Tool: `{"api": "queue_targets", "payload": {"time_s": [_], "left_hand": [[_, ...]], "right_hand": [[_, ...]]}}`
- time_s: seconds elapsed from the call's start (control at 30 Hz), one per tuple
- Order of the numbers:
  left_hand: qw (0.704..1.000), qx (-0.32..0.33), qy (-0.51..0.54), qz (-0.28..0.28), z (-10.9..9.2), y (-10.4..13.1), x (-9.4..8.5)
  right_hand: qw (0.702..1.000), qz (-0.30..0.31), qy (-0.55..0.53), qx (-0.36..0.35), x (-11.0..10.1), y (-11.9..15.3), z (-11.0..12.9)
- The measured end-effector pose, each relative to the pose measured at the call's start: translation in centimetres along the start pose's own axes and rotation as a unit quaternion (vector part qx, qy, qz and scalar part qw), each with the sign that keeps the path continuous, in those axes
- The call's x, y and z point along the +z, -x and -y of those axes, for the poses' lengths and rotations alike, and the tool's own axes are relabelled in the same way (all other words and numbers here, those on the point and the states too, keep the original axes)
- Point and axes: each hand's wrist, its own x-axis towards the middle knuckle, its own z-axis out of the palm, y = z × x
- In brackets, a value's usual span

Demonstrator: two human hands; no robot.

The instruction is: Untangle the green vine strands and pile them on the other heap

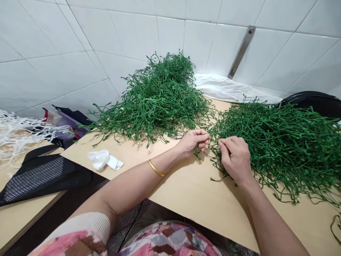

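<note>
Left hand is pinched on thin green stems, ends dangling below the palm. Right hand has thumb and fingertips drawn together beside the right pile; can't tell if a stem sits between them. More stems lie in the back pile, both heaps on the tan table. Stems look light, bendy, plastic-like, slightly springy; likely to snag and tangle, budded tips probably the weak spots. Best hold: fingertip pinch mid-stem, clear of the tips. Containers: black round-rimmed thing behind the right pile, maybe a basin; contents not visible. No stems visibly boxed or bagged.
</note>
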Motion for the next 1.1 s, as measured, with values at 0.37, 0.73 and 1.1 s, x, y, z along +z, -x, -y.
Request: {"api": "queue_targets", "payload": {"time_s": [0.37,0.73,1.1], "left_hand": [[0.995,-0.043,-0.087,0.021,0.2,0.9,0.9],[0.997,-0.051,-0.056,0.0,0.5,0.9,0.8],[0.994,-0.077,-0.001,-0.084,0.2,0.4,0.7]], "right_hand": [[0.967,-0.031,-0.235,0.094,-0.2,-0.2,0.2],[0.922,0.009,-0.349,0.165,0.0,-0.1,0.2],[0.933,-0.178,-0.262,0.17,0.1,0.1,0.9]]}}
